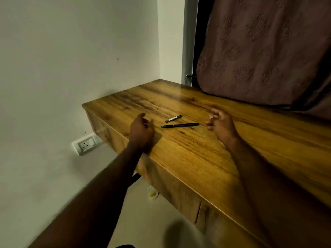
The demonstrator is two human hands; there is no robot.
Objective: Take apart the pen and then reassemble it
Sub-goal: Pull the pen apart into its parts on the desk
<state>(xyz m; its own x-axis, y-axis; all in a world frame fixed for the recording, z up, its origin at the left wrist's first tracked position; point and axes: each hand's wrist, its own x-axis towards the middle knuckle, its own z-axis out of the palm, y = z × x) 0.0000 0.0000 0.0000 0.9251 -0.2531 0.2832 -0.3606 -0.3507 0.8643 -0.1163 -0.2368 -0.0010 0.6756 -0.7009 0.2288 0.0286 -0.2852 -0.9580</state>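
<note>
Wood (188, 158), brown and shiny, with dark streaks, on top of a long desk. More wood down the desk's front (172, 187). Plain pale wall (62, 51) on the left, meeting in a corner past the far end of the desk. White wall socket (85, 143) low on that wall, below the desk's end. Dark brownish curtain (265, 51) with a leafy pattern, hanging on the right, bottom edge down at the back of the desk. Pale floor (136, 215) under the desk. Small see-through bottle (152, 193) with something yellow inside, down on the floor by the desk front. Blurry pale blob at the bottom edge, too fuzzy to tell.

Black pen (179, 125), thin and whole, flat on the desk between the two hands, point end toward the left. Short dark piece (173, 118) with a light band, flat on the desk just behind the pen, not touching it.

Left hand (141, 130) over the desk's near edge, fingers loosely curled, open, holding nothing, close to the pen's point but apart. Right hand (221, 122) over the desk by the pen's other end, fingers bent and spread a bit, holding nothing, not touching the pen.
</note>
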